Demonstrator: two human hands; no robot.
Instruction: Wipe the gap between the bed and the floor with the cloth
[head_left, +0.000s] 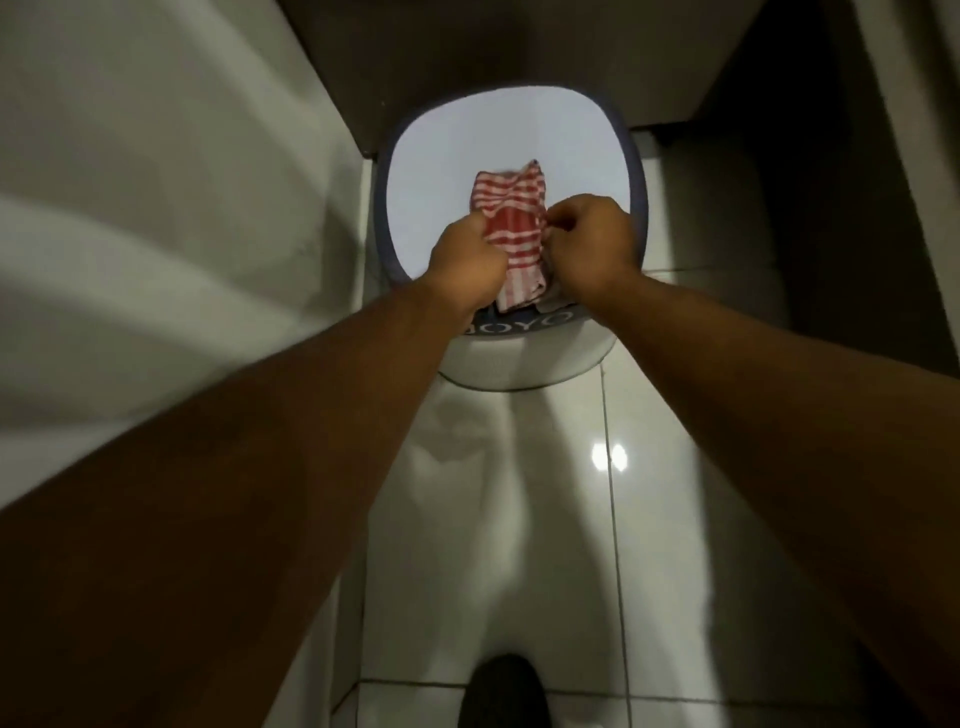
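A red-and-white striped cloth (511, 218) lies crumpled on the pale top of a round stool (447, 156) with a dark blue rim. My left hand (465, 262) grips the cloth's left side with closed fingers. My right hand (592, 241) pinches its right edge. The bed (156, 208), covered in a white sheet, fills the left side. The gap between bed and floor is not visible from here.
Glossy white floor tiles (675, 519) run between the bed and a dark piece of furniture (857, 208) at the right. A brown panel (519, 47) stands behind the stool. A dark foot (501, 691) shows at the bottom edge.
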